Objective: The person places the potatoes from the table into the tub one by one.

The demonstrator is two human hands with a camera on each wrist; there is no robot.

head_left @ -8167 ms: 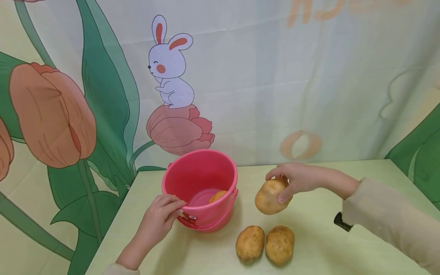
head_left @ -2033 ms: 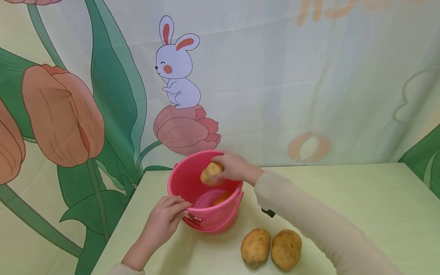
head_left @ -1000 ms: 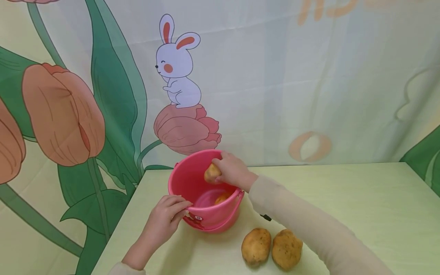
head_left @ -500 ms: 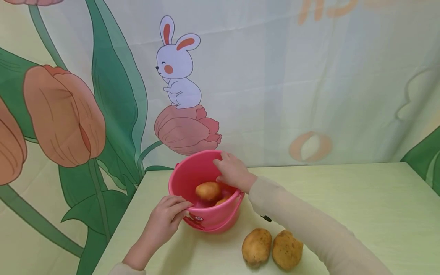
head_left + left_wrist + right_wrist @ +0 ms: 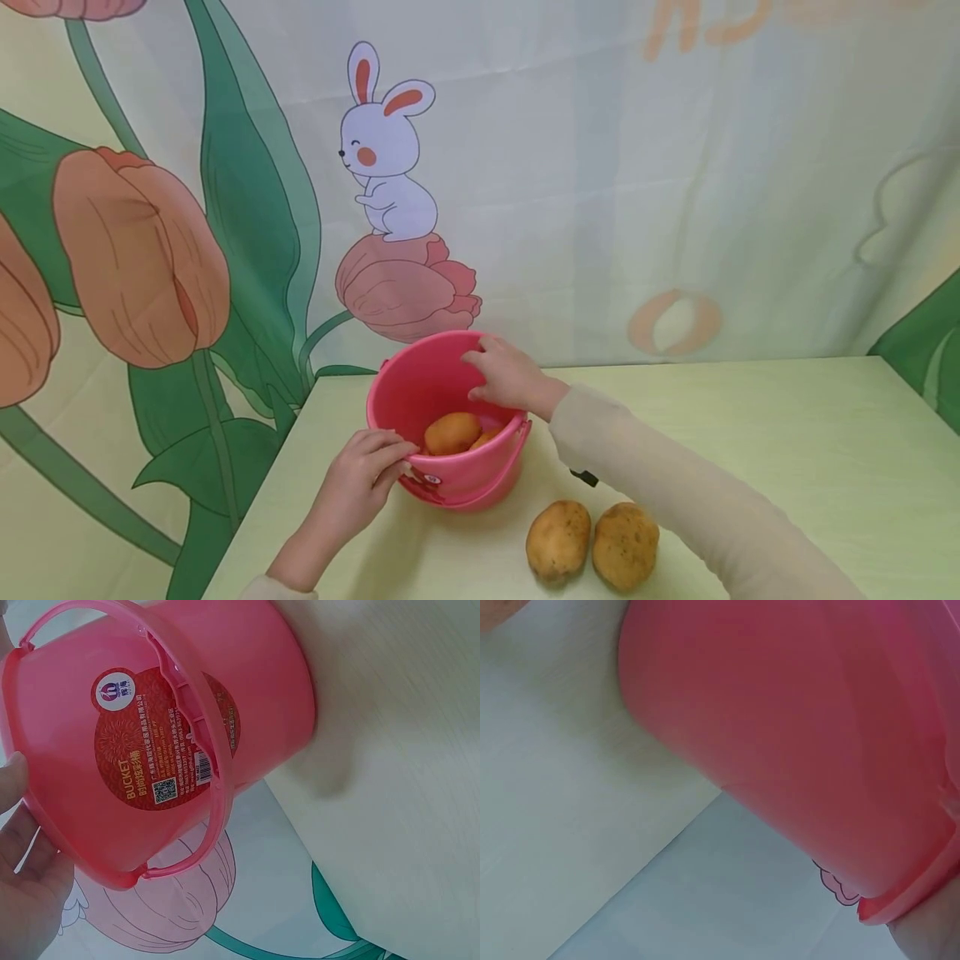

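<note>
Looking down from the head camera, we've got a round pink plastic bucket point(image 5: 450, 475) sitting on the pale green tabletop point(image 5: 787, 450), near its far-left corner. Our left hand point(image 5: 358, 483) is at the bucket's 7 o'clock, fingers curled onto the near rim and gripping it. The left wrist view shows the bucket's side with its red round label point(image 5: 161, 742) and the thin pink handle point(image 5: 196, 724) folded down across it, with our fingers just at the edge of the rim.

Our right hand point(image 5: 504, 377) hovers over the bucket's mouth at about 1 o'clock, fingers loose and spread, holding nothing. Below it, inside the bucket, lies a brownish-yellow oval potato point(image 5: 452, 432), and a second one point(image 5: 486, 437) peeks out beside it at its 3 o'clock, mostly hidden by the rim. The right wrist view is pretty much all pink bucket wall point(image 5: 817, 750), so no help with the fingers there.

Out on the table, at the bucket's 5 o'clock, two more brown potatoes sit side by side and touching: the left one point(image 5: 558, 540) and the right one point(image 5: 626, 544). Our cream sleeve point(image 5: 675, 492) passes just behind them.

Behind the table hangs a printed cloth backdrop with a white cartoon rabbit point(image 5: 384, 158) on a pink tulip point(image 5: 405, 287).
</note>
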